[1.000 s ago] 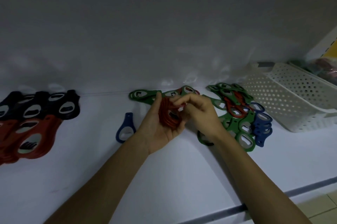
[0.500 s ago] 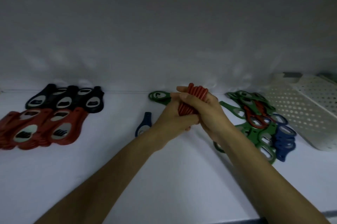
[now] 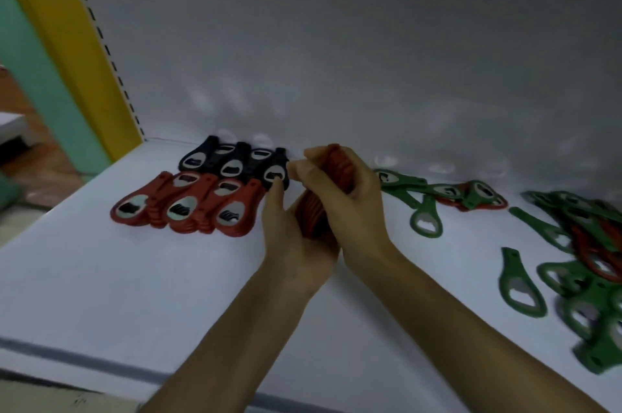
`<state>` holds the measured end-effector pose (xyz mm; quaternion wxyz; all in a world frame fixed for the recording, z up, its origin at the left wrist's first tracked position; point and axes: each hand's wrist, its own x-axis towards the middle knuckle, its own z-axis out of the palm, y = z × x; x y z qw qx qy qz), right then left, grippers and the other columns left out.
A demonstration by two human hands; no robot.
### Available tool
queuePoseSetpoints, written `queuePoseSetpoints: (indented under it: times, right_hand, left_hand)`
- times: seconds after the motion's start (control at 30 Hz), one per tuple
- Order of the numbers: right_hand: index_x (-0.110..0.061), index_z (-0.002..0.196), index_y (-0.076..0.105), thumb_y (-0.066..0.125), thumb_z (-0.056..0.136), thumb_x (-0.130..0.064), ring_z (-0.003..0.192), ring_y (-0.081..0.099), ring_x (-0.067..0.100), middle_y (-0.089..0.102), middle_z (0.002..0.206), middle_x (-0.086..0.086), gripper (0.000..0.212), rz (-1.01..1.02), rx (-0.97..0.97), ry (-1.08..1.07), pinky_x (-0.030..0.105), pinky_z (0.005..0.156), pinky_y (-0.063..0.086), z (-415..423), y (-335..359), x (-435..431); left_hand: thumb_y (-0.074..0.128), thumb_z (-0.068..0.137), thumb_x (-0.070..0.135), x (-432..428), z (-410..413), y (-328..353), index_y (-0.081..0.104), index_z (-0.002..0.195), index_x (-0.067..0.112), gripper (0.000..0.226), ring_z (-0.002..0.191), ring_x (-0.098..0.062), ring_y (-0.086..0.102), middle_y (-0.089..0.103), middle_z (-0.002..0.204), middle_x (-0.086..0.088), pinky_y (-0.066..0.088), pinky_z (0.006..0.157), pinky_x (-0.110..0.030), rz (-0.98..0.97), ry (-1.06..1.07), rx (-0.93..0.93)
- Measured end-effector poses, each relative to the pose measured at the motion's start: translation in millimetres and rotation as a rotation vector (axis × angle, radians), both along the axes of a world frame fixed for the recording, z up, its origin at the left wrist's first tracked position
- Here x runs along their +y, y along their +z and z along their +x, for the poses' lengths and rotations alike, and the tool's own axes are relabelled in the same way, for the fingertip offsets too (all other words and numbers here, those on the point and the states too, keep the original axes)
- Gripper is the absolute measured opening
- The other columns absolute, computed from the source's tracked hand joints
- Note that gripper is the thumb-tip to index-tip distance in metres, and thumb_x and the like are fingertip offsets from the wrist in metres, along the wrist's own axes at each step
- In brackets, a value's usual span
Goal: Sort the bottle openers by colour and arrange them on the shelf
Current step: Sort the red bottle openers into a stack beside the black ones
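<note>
A stack of red bottle openers (image 3: pixel 314 210) stands on edge between both hands above the white shelf (image 3: pixel 134 295). My left hand (image 3: pixel 292 241) cups the stack from below and the left. My right hand (image 3: pixel 346 197) grips it from above and the right. Just left of the hands lie a row of red openers (image 3: pixel 188 207) and, behind it, a row of black openers (image 3: pixel 235 163). To the right are loose green openers (image 3: pixel 425 214) and a mixed green and red pile (image 3: pixel 585 244).
The shelf's grey back wall (image 3: pixel 336 59) rises right behind the rows. A yellow upright (image 3: pixel 67 52) with slots bounds the shelf on the left. The shelf's front edge (image 3: pixel 84 362) runs along the bottom left. One green opener (image 3: pixel 520 284) lies alone at the right.
Both hands have carried the red stack leftward, from beside the green pile to next to the red and black rows. The view has swung left; the white basket and the blue opener are out of sight.
</note>
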<state>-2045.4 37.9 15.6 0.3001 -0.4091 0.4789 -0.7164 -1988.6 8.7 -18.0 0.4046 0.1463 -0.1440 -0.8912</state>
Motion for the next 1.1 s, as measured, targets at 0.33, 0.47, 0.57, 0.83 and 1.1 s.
queuePoseSetpoints:
  times: [0.33,0.47,0.57,0.83,1.1]
  right_hand:
    - [-0.008,0.079,0.062,0.057,0.094,-0.022,0.087,0.067,0.019,0.072,0.085,0.010,0.021,0.170,-0.873,0.115,0.035,0.087,0.053,-7,7,-19]
    - [-0.010,0.087,0.057,0.058,0.093,-0.021,0.087,0.068,0.021,0.073,0.087,0.012,0.012,0.178,-0.996,0.115,0.035,0.082,0.055,-5,3,-16]
    - [-0.013,0.093,0.063,0.066,0.086,-0.031,0.092,0.068,0.020,0.070,0.097,0.010,0.020,0.284,-0.638,0.060,0.033,0.088,0.055,-13,-5,-8]
    - [-0.025,0.090,0.069,0.073,0.079,-0.010,0.069,0.070,0.005,0.074,0.075,-0.004,0.019,0.437,0.507,0.311,0.014,0.057,0.053,-33,5,-1]
    - [0.000,0.081,0.069,0.075,0.078,-0.013,0.054,0.064,0.014,0.069,0.071,0.011,0.014,0.749,-0.002,0.094,0.023,0.047,0.052,-16,-25,-33]
  left_hand:
    - [0.065,0.084,0.038,10,25,-11,0.053,0.113,0.040,0.032,0.096,0.012,0.058,0.063,0.106,0.022,0.043,0.076,-0.003,-0.973,0.536,-0.915]
    - [0.062,0.088,0.024,3,40,0,0.058,0.102,0.043,0.023,0.083,0.009,0.060,0.064,0.085,0.026,0.041,0.071,-0.003,-1.216,0.599,-1.055]
    - [0.062,0.088,0.022,-24,58,22,0.066,0.108,0.020,0.021,0.076,0.002,0.062,0.067,0.086,0.014,0.047,0.071,-0.009,-1.453,0.486,-1.199]
    - [0.064,0.086,0.022,-90,73,69,0.067,0.111,0.017,0.025,0.081,0.002,0.067,0.070,0.091,0.018,0.052,0.071,-0.010,-1.549,-0.481,-1.324]
    - [0.052,0.092,0.024,-84,119,41,0.069,0.105,0.024,0.022,0.084,-0.021,0.064,0.070,0.096,-0.002,0.047,0.068,-0.025,-2.157,0.178,-1.787]
